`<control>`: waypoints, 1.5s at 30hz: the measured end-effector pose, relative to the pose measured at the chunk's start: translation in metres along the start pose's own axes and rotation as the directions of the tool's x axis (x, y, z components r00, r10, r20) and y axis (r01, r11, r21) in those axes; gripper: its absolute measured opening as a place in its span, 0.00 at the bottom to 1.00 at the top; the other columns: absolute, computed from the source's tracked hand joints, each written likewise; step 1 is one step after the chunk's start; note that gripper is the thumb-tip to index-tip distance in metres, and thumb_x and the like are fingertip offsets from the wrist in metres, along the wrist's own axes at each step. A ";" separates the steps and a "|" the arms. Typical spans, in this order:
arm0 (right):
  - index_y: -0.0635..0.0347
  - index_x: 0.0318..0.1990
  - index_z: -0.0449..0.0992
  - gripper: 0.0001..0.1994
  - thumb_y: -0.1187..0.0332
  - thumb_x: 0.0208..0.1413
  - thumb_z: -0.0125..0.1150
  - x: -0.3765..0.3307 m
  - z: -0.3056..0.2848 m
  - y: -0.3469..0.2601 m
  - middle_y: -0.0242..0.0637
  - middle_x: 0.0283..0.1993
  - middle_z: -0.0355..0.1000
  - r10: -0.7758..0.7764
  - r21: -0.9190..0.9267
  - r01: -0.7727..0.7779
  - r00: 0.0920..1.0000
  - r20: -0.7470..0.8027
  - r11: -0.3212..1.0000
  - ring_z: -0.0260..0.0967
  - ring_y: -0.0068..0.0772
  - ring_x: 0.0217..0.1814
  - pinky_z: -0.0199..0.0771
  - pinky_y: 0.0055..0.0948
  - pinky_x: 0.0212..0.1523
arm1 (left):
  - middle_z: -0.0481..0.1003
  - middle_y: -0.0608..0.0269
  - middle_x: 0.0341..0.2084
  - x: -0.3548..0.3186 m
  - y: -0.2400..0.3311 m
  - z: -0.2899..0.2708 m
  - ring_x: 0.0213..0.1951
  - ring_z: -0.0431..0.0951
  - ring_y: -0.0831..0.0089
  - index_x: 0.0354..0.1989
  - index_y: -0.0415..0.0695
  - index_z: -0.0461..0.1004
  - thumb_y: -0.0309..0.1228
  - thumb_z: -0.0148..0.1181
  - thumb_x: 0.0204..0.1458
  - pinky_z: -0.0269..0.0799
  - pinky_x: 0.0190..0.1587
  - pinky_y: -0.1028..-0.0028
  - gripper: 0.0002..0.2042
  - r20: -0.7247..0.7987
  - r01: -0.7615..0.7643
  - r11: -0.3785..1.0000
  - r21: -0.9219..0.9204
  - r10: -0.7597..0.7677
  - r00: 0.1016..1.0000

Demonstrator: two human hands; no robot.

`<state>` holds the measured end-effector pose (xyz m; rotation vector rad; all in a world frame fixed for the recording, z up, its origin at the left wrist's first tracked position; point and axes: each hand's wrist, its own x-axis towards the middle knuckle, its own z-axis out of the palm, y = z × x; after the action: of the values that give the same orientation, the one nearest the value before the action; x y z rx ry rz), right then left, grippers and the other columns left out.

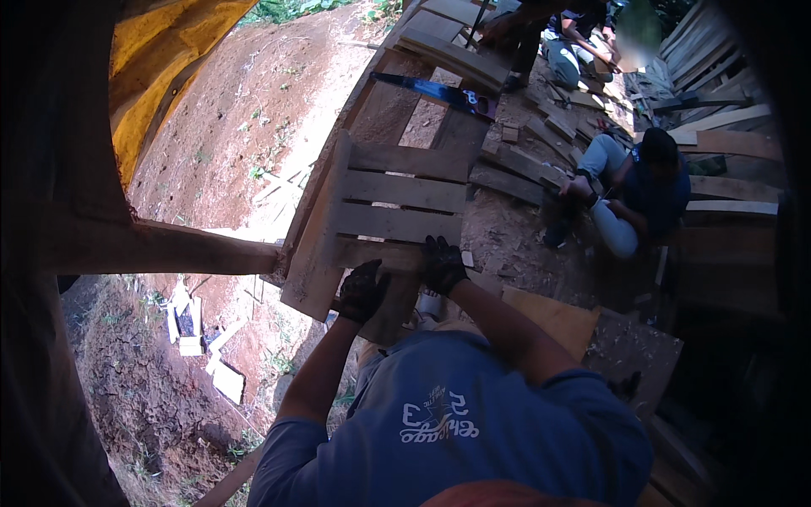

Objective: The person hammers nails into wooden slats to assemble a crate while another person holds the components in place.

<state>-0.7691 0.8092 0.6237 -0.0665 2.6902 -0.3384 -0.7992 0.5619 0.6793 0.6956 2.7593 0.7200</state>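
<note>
A slatted wooden panel lies in front of me, its parallel slats set across a longer board on the left side, with gaps between them. My left hand, in a black glove, has its fingers curled at the near slat, by its left part. At that slat's right end, my right hand, also in a black glove, grips with its fingers over the top. What the thumbs do underneath is hidden. Beyond the panel, a handsaw with a blue blade rests across the boards.
Stacked planks lie at the far end of the bench. On the right a person sits among scattered boards; other people work farther back. A thick wooden beam comes in from the left, below a yellow tarp. A dirt slope falls away there.
</note>
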 end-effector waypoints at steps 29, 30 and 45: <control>0.64 0.71 0.66 0.45 0.38 0.57 0.69 0.391 -0.270 0.303 0.53 0.67 0.71 -0.013 -0.131 -0.064 0.854 -0.520 0.989 0.72 0.50 0.69 0.70 0.44 0.70 | 0.58 0.50 0.76 0.262 -0.080 0.059 0.77 0.55 0.51 0.76 0.47 0.61 0.49 0.63 0.59 0.47 0.78 0.50 0.38 0.073 0.039 0.981 0.190 -0.054 0.996; 0.64 0.73 0.64 0.48 0.38 0.53 0.71 0.417 -0.278 0.314 0.54 0.69 0.70 -0.005 -0.134 -0.077 0.848 -0.531 0.988 0.70 0.51 0.70 0.69 0.44 0.71 | 0.59 0.50 0.76 0.263 -0.082 0.061 0.77 0.55 0.51 0.76 0.47 0.61 0.49 0.63 0.59 0.47 0.78 0.50 0.38 0.071 0.037 0.981 0.191 -0.051 0.996; 0.59 0.76 0.59 0.61 0.41 0.34 0.83 0.506 -0.286 0.349 0.55 0.70 0.69 0.155 -0.178 -0.233 0.917 -0.368 0.956 0.69 0.54 0.71 0.69 0.43 0.72 | 0.61 0.48 0.74 0.260 -0.092 0.066 0.75 0.57 0.49 0.74 0.45 0.64 0.50 0.64 0.58 0.50 0.76 0.49 0.37 0.069 0.054 0.992 0.116 -0.062 0.996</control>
<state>-1.3467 1.1624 0.5827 0.2185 3.0446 0.0141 -1.0406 0.6458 0.5564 0.6464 2.7589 0.5189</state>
